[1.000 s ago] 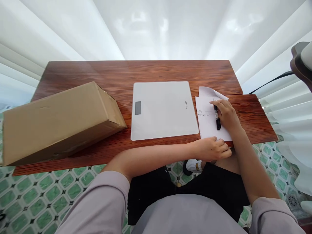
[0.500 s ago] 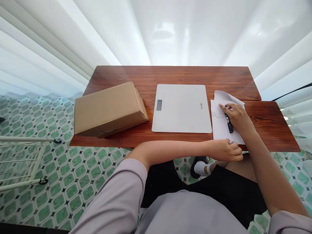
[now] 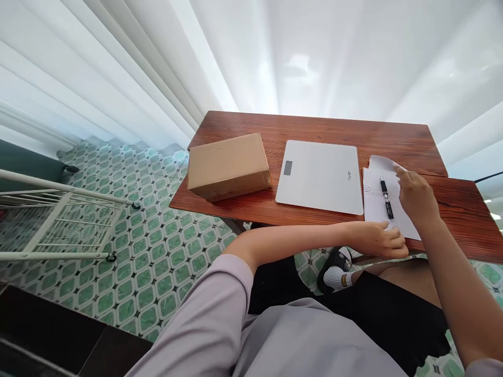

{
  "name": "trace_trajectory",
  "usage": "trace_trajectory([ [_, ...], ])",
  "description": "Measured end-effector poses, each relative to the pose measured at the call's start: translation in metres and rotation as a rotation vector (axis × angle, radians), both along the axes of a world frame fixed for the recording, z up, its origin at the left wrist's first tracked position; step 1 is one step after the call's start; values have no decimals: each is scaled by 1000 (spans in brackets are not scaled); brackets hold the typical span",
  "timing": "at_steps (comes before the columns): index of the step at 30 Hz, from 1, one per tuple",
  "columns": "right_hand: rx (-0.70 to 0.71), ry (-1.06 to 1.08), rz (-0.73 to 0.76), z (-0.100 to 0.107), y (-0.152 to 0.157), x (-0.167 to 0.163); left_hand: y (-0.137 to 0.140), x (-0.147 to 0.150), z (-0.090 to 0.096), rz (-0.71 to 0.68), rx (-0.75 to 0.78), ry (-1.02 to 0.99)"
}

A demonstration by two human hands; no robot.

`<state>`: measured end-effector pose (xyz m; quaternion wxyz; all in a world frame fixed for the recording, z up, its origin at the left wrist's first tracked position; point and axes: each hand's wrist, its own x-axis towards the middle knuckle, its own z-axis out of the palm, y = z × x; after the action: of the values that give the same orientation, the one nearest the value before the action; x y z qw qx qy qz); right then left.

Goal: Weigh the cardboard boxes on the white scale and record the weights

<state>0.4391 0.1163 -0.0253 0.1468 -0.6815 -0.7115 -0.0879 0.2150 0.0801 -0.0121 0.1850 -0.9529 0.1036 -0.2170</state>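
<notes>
Paper [image 3: 374, 208] on red-brown table [image 3: 314, 128], green-tiled floor [image 3: 168, 235], white curtains [image 3: 314, 57]

Bright, diffuse daylight glows through the white curtain [image 3: 243, 57] beyond the left grip [image 3: 387, 241] and right grip [image 3: 418, 196], with a blown-out glare patch ahead and to the left of both. Well left of the grips, the cardboard box [image 3: 223, 157] has a lit top and a shaded near side; farther left, the tiled floor [image 3: 168, 262] dims toward the bottom corner. Wide-angle distortion fans the curtain folds outward. Writing on the paper [image 3: 373, 212] beside the right grip is too small to read.
</notes>
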Motion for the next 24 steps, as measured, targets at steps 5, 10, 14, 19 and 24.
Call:
trace_trajectory([
  [5,255,187,97,23,12,-36,11,-70,36,254,26,-247],
  [10,354,288,284,37,25,-127,27,-154,58,502,-69,-439],
  [14,283,447,466,46,24,-213,34,-222,67,674,-290,-636],
  [19,185,715,515,60,29,-289,33,-300,75,860,-398,-928],
  [24,-14,957,429,59,44,-328,38,-358,61,1023,-625,-1257],
])
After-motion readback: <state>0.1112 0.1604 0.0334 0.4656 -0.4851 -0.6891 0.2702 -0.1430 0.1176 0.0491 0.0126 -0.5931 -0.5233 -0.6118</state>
